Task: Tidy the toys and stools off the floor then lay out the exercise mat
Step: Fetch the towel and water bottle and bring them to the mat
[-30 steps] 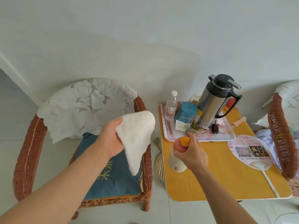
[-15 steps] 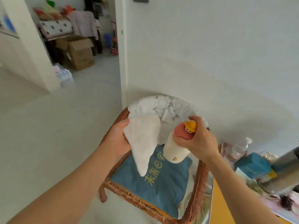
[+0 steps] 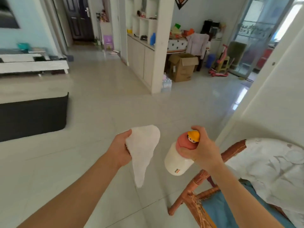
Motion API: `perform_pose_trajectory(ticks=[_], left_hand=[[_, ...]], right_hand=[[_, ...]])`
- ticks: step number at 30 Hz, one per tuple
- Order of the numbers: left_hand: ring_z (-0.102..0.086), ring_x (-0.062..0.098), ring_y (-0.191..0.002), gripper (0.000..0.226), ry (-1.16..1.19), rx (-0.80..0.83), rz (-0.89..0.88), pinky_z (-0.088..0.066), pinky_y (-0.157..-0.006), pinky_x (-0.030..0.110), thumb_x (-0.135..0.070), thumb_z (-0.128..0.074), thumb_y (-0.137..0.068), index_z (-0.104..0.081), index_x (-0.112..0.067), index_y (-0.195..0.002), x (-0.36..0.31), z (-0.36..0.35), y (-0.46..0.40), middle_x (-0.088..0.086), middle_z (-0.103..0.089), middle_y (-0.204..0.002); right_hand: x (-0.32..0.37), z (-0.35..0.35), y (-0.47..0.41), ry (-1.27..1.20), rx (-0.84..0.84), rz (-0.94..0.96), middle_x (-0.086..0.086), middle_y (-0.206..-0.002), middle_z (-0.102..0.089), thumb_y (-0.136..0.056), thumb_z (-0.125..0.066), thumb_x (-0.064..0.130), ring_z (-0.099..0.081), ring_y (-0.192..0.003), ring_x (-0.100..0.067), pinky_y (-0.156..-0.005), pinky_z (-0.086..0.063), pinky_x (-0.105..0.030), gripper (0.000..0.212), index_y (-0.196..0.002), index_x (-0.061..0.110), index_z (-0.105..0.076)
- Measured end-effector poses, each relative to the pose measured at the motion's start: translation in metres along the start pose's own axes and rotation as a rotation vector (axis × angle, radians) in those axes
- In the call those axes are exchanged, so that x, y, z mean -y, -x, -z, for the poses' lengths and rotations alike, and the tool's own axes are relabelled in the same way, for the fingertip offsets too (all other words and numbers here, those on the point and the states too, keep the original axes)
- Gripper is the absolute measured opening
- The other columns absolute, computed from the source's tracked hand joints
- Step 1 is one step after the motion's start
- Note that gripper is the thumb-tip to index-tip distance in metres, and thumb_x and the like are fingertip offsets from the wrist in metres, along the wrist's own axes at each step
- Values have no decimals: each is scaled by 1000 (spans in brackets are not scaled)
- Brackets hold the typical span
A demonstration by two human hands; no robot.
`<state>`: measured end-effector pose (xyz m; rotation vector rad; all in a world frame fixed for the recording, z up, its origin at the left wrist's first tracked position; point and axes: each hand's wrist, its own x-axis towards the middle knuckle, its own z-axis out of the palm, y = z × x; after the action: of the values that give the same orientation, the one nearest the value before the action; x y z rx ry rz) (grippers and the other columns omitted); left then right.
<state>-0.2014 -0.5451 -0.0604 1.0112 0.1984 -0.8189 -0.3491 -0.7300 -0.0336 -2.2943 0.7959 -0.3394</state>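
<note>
Left hand (image 3: 120,151): our fingers are curled round the bunched top of a white cloth (image 3: 142,151), thumb on the near side; the rest of the cloth hangs free to a point. Right hand (image 3: 199,149): fingers wrapped round the pink cap end of a white bottle (image 3: 178,162), which has a small yellow-hatted figure on the cap; the bottle body tilts down and to the left, clear of the cloth. Neither grip has changed over the last second.

What did change is the view. A second ago we faced the wicker chair (image 3: 197,186) and a yellow side table, with the bottle at the table's near edge. Now we've swung left and face the open tiled floor (image 3: 102,109); the chair sits at lower right and the table is out of frame.

Task read: both hands are loaded, so we're carrying, not picking up. The floor ahead looks bare enough for the mat, but no mat is visible. The clutter is well away at the far right: a small stool (image 3: 222,63) with a pink scooter (image 3: 219,72) beside it, near a cardboard box (image 3: 183,66). We probably need to drop these two items first.
</note>
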Motion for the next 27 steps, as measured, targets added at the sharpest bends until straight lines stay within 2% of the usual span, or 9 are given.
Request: perform_pose_trajectory(ticks=[5,8,10,12,15,21,25,27], left_hand=[[-62,27,-85,25,74,-200,-88,-48,-70,39,-23,-45,-96,-62,-5,-95,-69,96,8,12,-67,-91],[-63,26,-87,26,121,-287,-166,-49,-72,36,-24,-43,-97,-63,-6,-96,-103,149,5,10,-72,-85],[-64,25,-86,27,143,-339,-201,-48,-70,35,-24,-43,-97,-63,-5,-98,-121,175,1,8,-74,-78],[-64,24,-85,27,190,-398,-219,-48,-70,34,-23,-44,-97,-63,-5,-100,-140,198,-7,8,-73,-80],[-64,24,-83,27,221,-469,-267,-48,-69,34,-22,-43,-98,-63,-4,-94,-172,227,-27,7,-74,-73],[-62,29,-95,32,306,-612,-335,-48,-73,39,-23,-42,-97,-58,-2,-114,-233,265,-65,13,-66,-105],[-62,27,-90,28,352,-668,-403,-47,-72,38,-22,-42,-97,-60,-3,-106,-273,283,-79,12,-66,-97],[-61,27,-91,29,369,-682,-439,-47,-72,38,-22,-41,-97,-58,-2,-110,-293,296,-84,12,-65,-99]], right_hand=[[85,-86,-39,-103,166,97,9,-98,-56,-68,-78,33,-55,-89,-18,-76,-40,-26,72,-126,37,-37],[131,-136,-65,-118,269,167,17,-89,-53,-68,-78,30,-55,-88,-17,-78,-44,-29,71,-125,37,-38],[154,-164,-81,-109,322,206,13,-91,-55,-67,-78,30,-56,-90,-19,-81,-47,-32,71,-125,38,-38],[175,-193,-101,-83,371,249,9,-97,-56,-67,-77,32,-57,-92,-21,-83,-48,-34,70,-124,39,-37],[204,-239,-141,-71,458,335,9,-96,-56,-68,-77,33,-57,-92,-21,-84,-48,-35,69,-124,37,-37],[267,-312,-221,-2,600,500,10,-103,-56,-68,-75,37,-55,-93,-18,-81,-43,-30,71,-127,36,-36],[311,-354,-262,40,650,580,10,-109,-55,-68,-74,39,-57,-99,-20,-83,-45,-32,72,-128,37,-35],[331,-375,-278,39,656,597,11,-106,-55,-68,-74,38,-57,-98,-21,-83,-45,-32,71,-128,36,-35]])
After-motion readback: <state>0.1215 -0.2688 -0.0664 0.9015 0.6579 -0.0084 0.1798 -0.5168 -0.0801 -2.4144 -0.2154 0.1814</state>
